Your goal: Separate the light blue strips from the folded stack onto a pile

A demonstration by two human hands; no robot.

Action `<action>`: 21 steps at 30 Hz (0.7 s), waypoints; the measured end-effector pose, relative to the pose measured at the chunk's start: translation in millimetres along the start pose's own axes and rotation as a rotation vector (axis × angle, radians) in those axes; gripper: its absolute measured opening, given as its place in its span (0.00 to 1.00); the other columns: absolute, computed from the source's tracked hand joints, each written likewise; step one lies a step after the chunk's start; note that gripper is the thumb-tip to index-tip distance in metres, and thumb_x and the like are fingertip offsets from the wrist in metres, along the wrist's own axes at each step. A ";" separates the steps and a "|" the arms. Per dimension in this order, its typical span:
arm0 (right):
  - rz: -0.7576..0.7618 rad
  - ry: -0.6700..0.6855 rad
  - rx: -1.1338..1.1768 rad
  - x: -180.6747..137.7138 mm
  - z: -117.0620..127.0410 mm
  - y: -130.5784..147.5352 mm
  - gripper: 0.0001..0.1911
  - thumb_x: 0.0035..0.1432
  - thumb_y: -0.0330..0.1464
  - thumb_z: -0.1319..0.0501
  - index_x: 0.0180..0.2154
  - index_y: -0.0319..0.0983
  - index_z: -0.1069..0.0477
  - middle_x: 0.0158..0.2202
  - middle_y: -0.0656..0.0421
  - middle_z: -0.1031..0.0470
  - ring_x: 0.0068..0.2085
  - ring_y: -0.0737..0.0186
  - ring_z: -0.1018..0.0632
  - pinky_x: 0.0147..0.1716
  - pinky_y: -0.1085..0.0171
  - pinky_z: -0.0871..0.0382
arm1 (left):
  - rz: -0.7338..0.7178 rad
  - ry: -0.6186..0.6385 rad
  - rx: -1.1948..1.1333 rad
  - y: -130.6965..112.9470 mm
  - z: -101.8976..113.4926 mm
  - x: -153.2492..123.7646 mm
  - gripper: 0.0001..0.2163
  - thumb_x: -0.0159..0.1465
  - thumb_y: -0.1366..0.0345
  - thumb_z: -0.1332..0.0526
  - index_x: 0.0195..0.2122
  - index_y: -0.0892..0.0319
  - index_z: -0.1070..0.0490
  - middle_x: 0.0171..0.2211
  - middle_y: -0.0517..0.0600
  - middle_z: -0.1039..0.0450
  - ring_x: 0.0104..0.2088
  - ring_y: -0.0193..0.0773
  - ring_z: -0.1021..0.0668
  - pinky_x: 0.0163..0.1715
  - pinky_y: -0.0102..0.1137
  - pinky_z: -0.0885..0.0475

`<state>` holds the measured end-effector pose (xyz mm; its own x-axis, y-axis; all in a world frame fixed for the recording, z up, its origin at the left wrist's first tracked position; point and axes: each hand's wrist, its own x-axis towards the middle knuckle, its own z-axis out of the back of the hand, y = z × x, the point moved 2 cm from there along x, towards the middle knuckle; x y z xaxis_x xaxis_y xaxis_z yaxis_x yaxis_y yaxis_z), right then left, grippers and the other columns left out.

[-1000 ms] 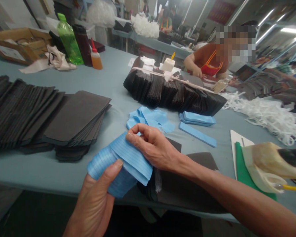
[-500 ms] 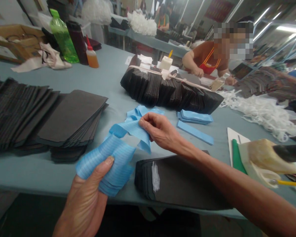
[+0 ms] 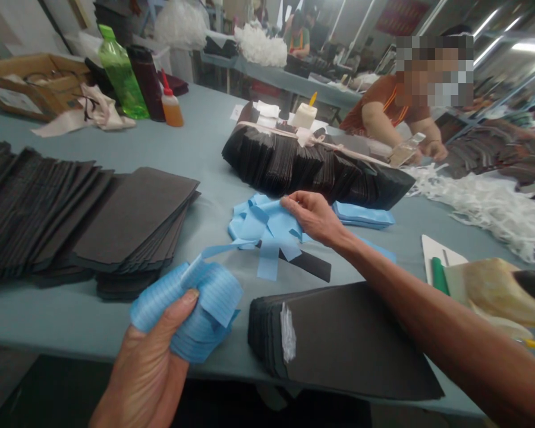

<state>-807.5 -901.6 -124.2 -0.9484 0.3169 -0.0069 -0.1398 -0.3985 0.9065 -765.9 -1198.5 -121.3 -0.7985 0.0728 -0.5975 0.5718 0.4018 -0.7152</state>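
Note:
My left hand [image 3: 156,356] grips a folded bundle of light blue strips [image 3: 214,297], thumb pressed on top. From that bundle a narrow blue length runs up and right toward a loose heap of blue strips [image 3: 245,223]. Over the heap, my right hand [image 3: 314,217] pinches a blue strip [image 3: 271,223] between thumb and fingertips; its end hangs down. A small dark strip [image 3: 312,266] lies flat below the heap. Just below my right forearm sits a stack of dark grey panels [image 3: 348,345] with a white patch on its left end.
Dark panels [image 3: 138,214] fan out at the left. A tied dark bundle [image 3: 285,160] and folded blue strips [image 3: 365,214] lie beyond my right hand. Bottles [image 3: 120,77] and a cardboard box [image 3: 53,95] stand back left. A tape dispenser [image 3: 494,291] is at right; a co-worker [image 3: 383,113] sits opposite.
My right hand has moved away from the left-hand bundle, up and right, drawing a blue strip out over the heap. The small dark strip now shows. The co-worker's arms have shifted.

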 end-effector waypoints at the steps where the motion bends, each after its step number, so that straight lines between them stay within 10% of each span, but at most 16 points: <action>1: 0.003 -0.008 -0.019 1.7 3.2 0.1 0.26 0.62 0.55 0.31 0.31 0.39 0.28 0.23 0.66 0.37 0.24 0.69 0.39 0.21 0.66 0.49 | 0.009 -0.009 0.001 -0.2 0.3 0.8 0.24 0.40 0.71 0.16 0.41 0.56 0.10 0.46 0.55 0.09 0.53 0.63 0.12 0.43 0.40 0.11; 9: 0.048 -0.078 0.000 10.9 23.5 6.9 0.37 0.56 0.68 0.30 0.25 0.42 0.34 0.21 0.65 0.38 0.22 0.69 0.38 0.20 0.66 0.48 | 0.002 -0.038 -0.039 -4.1 -4.9 2.5 0.24 0.41 0.75 0.17 0.42 0.56 0.10 0.49 0.54 0.10 0.57 0.62 0.14 0.44 0.37 0.12; 14: 0.110 -0.106 -0.062 12.5 31.4 22.0 0.32 0.70 0.57 0.35 0.24 0.42 0.35 0.21 0.64 0.38 0.22 0.68 0.39 0.22 0.65 0.48 | -0.029 -0.014 -0.018 -1.4 -2.2 2.1 0.23 0.47 0.73 0.18 0.46 0.54 0.11 0.51 0.53 0.10 0.57 0.59 0.13 0.46 0.37 0.12; 18: 0.109 -0.052 -0.410 -0.6 20.3 44.0 0.10 0.73 0.38 0.34 0.44 0.37 0.21 0.29 0.58 0.23 0.31 0.59 0.25 0.31 0.63 0.36 | -0.043 -0.006 0.003 1.1 -2.5 1.6 0.24 0.43 0.71 0.17 0.45 0.57 0.11 0.49 0.55 0.10 0.57 0.62 0.14 0.47 0.38 0.12; 21: 0.112 0.043 -0.482 -20.2 -1.5 61.3 0.16 0.71 0.39 0.32 0.56 0.39 0.21 0.38 0.54 0.17 0.40 0.52 0.20 0.40 0.59 0.32 | -0.066 0.038 0.030 2.1 -6.2 -0.6 0.22 0.47 0.69 0.18 0.45 0.55 0.11 0.49 0.53 0.10 0.58 0.61 0.14 0.51 0.40 0.14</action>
<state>-797.3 -933.7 -69.2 -0.9746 0.2177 0.0527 -0.1424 -0.7839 0.6044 -765.4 -1192.0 -120.3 -0.8410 0.0822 -0.5347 0.5226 0.3795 -0.7635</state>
